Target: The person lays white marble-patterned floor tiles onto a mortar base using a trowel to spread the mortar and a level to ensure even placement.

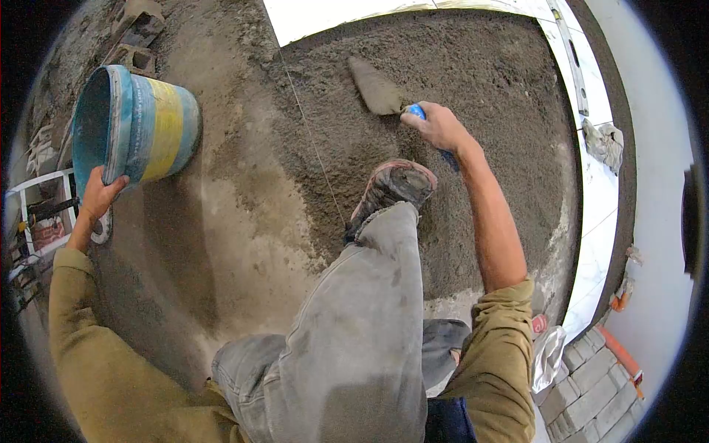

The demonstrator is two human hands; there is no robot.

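Note:
My left hand [101, 193] grips the rim of a teal bucket [164, 129] with a yellow band, tilted on its side so that its mouth faces left. In my right hand [439, 127] is a trowel [375, 87], its blue handle wrapped by my fingers and its mortar-smeared blade pointing up and left. The blade lies close over a bed of damp grey mortar [473, 66]. My shoe [395, 184] stands on the mortar just below the trowel.
A thin string line [306, 122] runs over the mortar. White tiles [598, 199] border it at the top and right, with a spirit level [574, 63] and a crumpled bag [604, 144] on them. Paving blocks [591, 380] stand at lower right, hollow blocks [134, 57] at upper left.

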